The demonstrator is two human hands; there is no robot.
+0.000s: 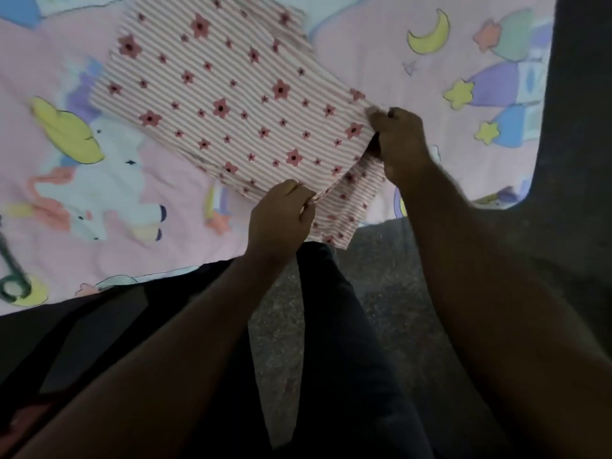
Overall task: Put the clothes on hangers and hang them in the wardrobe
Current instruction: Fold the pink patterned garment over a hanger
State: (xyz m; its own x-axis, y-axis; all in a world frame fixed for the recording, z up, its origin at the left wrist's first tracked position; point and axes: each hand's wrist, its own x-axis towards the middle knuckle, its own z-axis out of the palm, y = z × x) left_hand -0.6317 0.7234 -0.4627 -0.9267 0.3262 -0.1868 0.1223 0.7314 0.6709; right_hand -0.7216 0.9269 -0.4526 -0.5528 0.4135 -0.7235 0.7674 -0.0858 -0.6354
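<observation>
A striped pink-and-white garment with red flowers (218, 104) lies spread on the bed, its near edge hanging over the bed's side. My left hand (281, 217) pinches the garment's near edge with curled fingers. My right hand (399, 140) grips the garment's right corner, bunching the cloth. At the far left edge of the bed lies part of a dark green hanger (13, 276), blurred and mostly cut off. No wardrobe is in view.
The bed carries a pink sheet (381, 61) printed with unicorns, moons and stars. Below its edge are my dark trouser legs (331, 326) and a speckled grey floor (390, 276). A dark surface (583, 94) rises on the right.
</observation>
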